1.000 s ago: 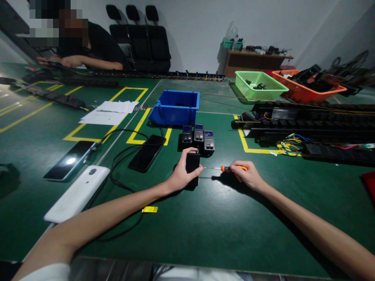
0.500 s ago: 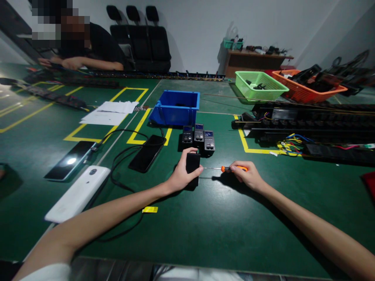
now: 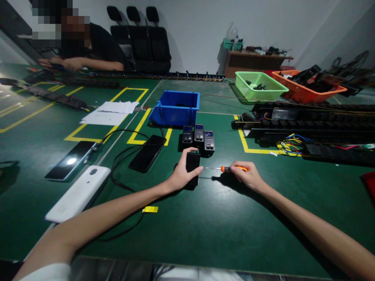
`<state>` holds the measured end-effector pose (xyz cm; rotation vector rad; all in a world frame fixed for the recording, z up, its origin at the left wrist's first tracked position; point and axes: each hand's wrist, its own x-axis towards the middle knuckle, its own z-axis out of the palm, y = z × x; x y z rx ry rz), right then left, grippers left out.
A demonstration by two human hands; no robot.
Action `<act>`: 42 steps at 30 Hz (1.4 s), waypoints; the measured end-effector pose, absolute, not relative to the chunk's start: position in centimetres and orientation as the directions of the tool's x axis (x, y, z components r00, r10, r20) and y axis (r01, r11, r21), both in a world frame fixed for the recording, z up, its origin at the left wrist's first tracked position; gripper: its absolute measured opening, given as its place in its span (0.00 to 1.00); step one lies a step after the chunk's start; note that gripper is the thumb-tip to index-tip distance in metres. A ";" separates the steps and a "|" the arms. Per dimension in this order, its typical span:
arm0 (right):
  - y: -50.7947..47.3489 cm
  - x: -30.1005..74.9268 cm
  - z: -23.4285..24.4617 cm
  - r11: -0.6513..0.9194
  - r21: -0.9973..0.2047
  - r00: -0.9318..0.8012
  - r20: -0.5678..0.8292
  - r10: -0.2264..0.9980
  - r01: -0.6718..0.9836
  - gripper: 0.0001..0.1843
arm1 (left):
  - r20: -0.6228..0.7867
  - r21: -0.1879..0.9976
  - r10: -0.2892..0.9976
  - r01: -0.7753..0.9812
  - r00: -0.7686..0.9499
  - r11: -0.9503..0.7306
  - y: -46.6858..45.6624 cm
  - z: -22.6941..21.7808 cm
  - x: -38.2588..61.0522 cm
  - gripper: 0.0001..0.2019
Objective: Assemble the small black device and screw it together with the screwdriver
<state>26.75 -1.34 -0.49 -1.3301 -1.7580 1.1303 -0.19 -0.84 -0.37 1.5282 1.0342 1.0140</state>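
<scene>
My left hand (image 3: 182, 173) is closed around a black box-shaped device (image 3: 193, 162), steadying it on the green table. In my right hand (image 3: 247, 175) is a screwdriver (image 3: 227, 169) with an orange and black handle. Its thin shaft points left at the device's right side, close to my left thumb; whether the tip sits in a screw cannot be made out. Just beyond the device stand three small black modules with little screens, among them a left module (image 3: 187, 134), a middle module (image 3: 199, 133) and a right module (image 3: 209, 141).
A blue bin (image 3: 175, 108) stands behind the modules. On the left lie a black phone (image 3: 147, 153), a lit phone (image 3: 72, 160), a white phone (image 3: 78, 193) and cables. Black rail assemblies (image 3: 310, 123) with loose wires fill the right. A co-worker (image 3: 96, 50) sits across the table.
My hands, the device and the screwdriver look the same as before. Across the table, the co-worker's hands have shifted slightly.
</scene>
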 end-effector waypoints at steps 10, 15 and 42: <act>-1.4 26.7 -0.4 0.139 -0.897 -0.268 0.024 0.963 0.420 0.19 | 0.063 0.994 0.942 0.064 0.329 -0.089 -0.6 -0.3 -0.1 0.30; -1.3 26.7 -0.5 0.099 -0.911 -0.253 -0.006 0.967 0.400 0.21 | 0.063 0.993 0.944 0.075 0.324 -0.092 -0.6 -0.5 -0.1 0.30; -1.2 26.7 -0.2 0.090 -0.904 -0.297 -0.043 0.954 0.417 0.20 | 0.069 0.989 0.950 0.102 0.304 -0.105 -0.7 -0.5 -0.2 0.29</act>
